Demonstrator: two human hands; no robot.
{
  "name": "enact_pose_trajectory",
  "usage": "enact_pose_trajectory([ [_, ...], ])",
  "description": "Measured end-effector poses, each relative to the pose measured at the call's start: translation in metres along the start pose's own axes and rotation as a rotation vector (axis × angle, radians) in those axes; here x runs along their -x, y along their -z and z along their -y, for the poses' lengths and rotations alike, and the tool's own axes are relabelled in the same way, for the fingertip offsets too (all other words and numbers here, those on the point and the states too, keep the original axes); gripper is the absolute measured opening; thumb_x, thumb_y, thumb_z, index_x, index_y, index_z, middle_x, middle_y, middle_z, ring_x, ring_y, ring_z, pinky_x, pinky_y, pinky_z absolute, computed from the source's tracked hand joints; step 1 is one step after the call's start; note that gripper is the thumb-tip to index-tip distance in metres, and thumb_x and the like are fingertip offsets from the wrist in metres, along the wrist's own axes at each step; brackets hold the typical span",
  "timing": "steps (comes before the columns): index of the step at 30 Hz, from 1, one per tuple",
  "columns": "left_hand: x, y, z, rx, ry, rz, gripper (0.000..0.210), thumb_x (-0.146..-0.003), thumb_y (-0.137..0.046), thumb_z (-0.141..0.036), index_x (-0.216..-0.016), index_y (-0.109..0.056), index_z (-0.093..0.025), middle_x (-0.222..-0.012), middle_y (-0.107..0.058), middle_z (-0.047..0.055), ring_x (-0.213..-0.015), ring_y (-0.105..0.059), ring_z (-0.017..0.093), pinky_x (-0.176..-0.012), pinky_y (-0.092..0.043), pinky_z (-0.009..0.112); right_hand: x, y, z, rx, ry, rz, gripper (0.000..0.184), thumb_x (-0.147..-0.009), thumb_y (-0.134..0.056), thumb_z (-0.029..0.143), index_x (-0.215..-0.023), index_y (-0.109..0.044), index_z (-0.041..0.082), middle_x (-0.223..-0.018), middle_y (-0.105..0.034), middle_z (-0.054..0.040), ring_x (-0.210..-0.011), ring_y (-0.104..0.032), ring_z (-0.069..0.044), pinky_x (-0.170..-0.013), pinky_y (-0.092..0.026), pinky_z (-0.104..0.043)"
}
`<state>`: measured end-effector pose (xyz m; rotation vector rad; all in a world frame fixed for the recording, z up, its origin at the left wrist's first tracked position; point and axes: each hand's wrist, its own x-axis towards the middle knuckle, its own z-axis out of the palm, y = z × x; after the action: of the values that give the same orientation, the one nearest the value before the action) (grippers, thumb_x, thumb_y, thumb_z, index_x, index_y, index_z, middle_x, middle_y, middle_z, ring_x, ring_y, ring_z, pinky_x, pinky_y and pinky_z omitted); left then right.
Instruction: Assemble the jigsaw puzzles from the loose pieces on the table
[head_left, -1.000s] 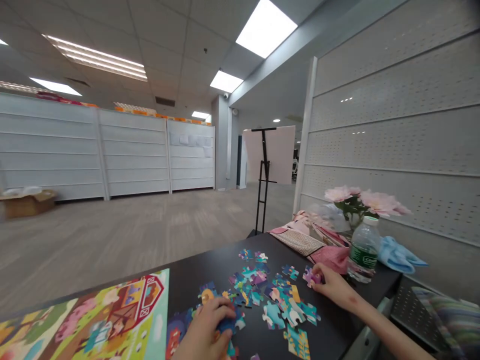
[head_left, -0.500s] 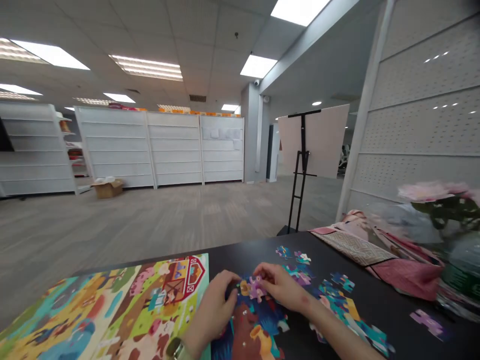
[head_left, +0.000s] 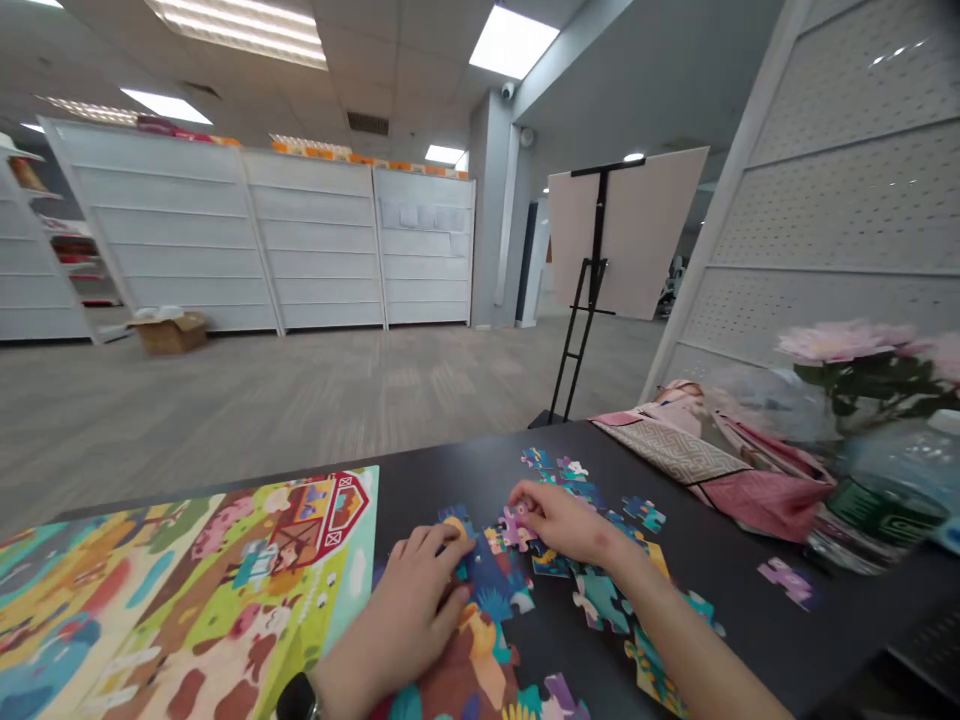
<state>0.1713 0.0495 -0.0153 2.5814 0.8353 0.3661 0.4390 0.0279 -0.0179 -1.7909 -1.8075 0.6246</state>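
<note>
My left hand (head_left: 412,605) lies over the left side of a partly joined jigsaw puzzle (head_left: 491,580), fingers apart and pressing on its dark blue pieces. Between the thumb and fingers of my right hand (head_left: 566,522) is a purple puzzle piece (head_left: 514,527), held at the puzzle's upper edge. Whether it is locked into its neighbours I cannot tell. Loose teal pieces (head_left: 600,598) lie below my right wrist, and more pieces (head_left: 574,468) are beyond that hand. A farm picture board (head_left: 300,590) rests left of the puzzle, partly behind my left hand and wrist.
On the right of the black table (head_left: 450,470) are a pink patterned bag (head_left: 765,490), a plastic bottle (head_left: 874,515) and pink flowers (head_left: 847,345). A single purple piece (head_left: 786,580) lies before the bottle. An easel (head_left: 581,300) stands beyond the table.
The view has tilted down and turned slightly right. My left hand has moved away from the purple piece and spread onto the puzzle. My right hand still holds the purple piece.
</note>
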Motion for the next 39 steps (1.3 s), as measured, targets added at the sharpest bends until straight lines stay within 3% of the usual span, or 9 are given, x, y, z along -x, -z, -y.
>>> enact_pose_trajectory([
  [6,0.000,-0.001,0.003,-0.012,0.004,0.001,0.037,-0.096,-0.050,-0.026,-0.132,-0.058,-0.033,-0.138,-0.053,0.004,-0.126,-0.045,0.027,-0.104,-0.038,0.044,0.005,0.023,-0.007,0.083,-0.059,-0.042,0.031,-0.072,-0.050,0.002,-0.092,-0.067,0.019,-0.069,-0.060,0.0030,-0.066,-0.053,-0.013,-0.060,-0.033,-0.021],
  [18,0.000,-0.002,0.002,-0.025,0.001,-0.002,0.039,-0.096,-0.051,-0.027,-0.133,-0.058,-0.033,-0.138,-0.054,0.004,-0.126,-0.046,0.028,-0.103,-0.039,0.046,0.005,0.003,0.003,0.155,-0.060,-0.011,0.021,-0.071,-0.059,0.015,-0.086,-0.072,0.020,-0.070,-0.065,0.0021,-0.065,-0.058,-0.014,-0.057,-0.035,-0.022],
  [22,0.000,0.000,0.000,-0.017,0.006,0.017,0.038,-0.096,-0.049,-0.026,-0.132,-0.058,-0.031,-0.139,-0.053,0.005,-0.127,-0.046,0.027,-0.104,-0.039,0.045,0.009,0.020,-0.004,0.192,-0.137,-0.024,0.024,-0.065,-0.058,0.008,-0.079,-0.073,0.021,-0.069,-0.067,0.0010,-0.068,-0.060,-0.016,-0.058,-0.035,-0.022],
  [26,-0.001,-0.001,0.001,-0.025,0.010,0.024,0.038,-0.096,-0.048,-0.026,-0.132,-0.058,-0.031,-0.141,-0.052,0.005,-0.129,-0.045,0.028,-0.106,-0.038,0.047,0.013,0.044,-0.016,0.220,-0.236,-0.141,0.023,-0.066,-0.054,0.005,-0.072,-0.072,0.019,-0.074,-0.070,-0.0039,-0.076,-0.062,-0.020,-0.066,-0.039,-0.026],
  [29,-0.002,-0.004,0.003,-0.030,0.008,0.026,0.038,-0.096,-0.047,-0.027,-0.132,-0.059,-0.030,-0.141,-0.052,0.006,-0.129,-0.045,0.029,-0.105,-0.039,0.048,0.012,0.049,-0.018,0.186,-0.243,-0.230,0.027,-0.072,-0.050,0.005,-0.083,-0.072,0.018,-0.081,-0.072,-0.0056,-0.081,-0.064,-0.020,-0.071,-0.042,-0.027],
  [32,-0.002,-0.006,0.006,-0.029,0.005,0.021,0.038,-0.097,-0.047,-0.028,-0.132,-0.060,-0.031,-0.142,-0.052,0.006,-0.130,-0.045,0.029,-0.105,-0.039,0.047,0.005,0.038,-0.011,0.099,-0.187,-0.242,0.035,-0.081,-0.049,0.010,-0.111,-0.067,0.018,-0.086,-0.074,-0.0038,-0.077,-0.067,-0.017,-0.068,-0.047,-0.024],
  [34,-0.002,-0.007,0.006,-0.037,0.005,0.018,0.038,-0.096,-0.047,-0.027,-0.132,-0.060,-0.031,-0.143,-0.052,0.006,-0.131,-0.045,0.029,-0.105,-0.040,0.047,0.001,0.031,-0.005,0.052,-0.146,-0.240,0.042,-0.084,-0.049,0.013,-0.124,-0.061,0.019,-0.102,-0.076,-0.0054,-0.083,-0.069,-0.016,-0.072,-0.050,-0.024],
  [37,-0.003,-0.006,0.006,-0.051,0.006,0.025,0.038,-0.096,-0.048,-0.027,-0.131,-0.061,-0.030,-0.142,-0.052,0.006,-0.132,-0.045,0.028,-0.105,-0.040,0.045,0.004,0.034,0.004,0.044,-0.110,-0.279,0.044,-0.086,-0.048,0.012,-0.127,-0.062,0.019,-0.124,-0.070,-0.0088,-0.107,-0.067,-0.019,-0.089,-0.050,-0.029],
  [39,-0.004,-0.005,0.005,-0.061,0.012,0.035,0.038,-0.095,-0.048,-0.028,-0.131,-0.061,-0.030,-0.142,-0.053,0.006,-0.132,-0.045,0.028,-0.105,-0.041,0.045,0.019,0.042,0.005,0.060,-0.108,-0.307,0.040,-0.087,-0.045,0.013,-0.119,-0.068,0.019,-0.120,-0.072,-0.0091,-0.110,-0.065,-0.021,-0.095,-0.048,-0.034],
])
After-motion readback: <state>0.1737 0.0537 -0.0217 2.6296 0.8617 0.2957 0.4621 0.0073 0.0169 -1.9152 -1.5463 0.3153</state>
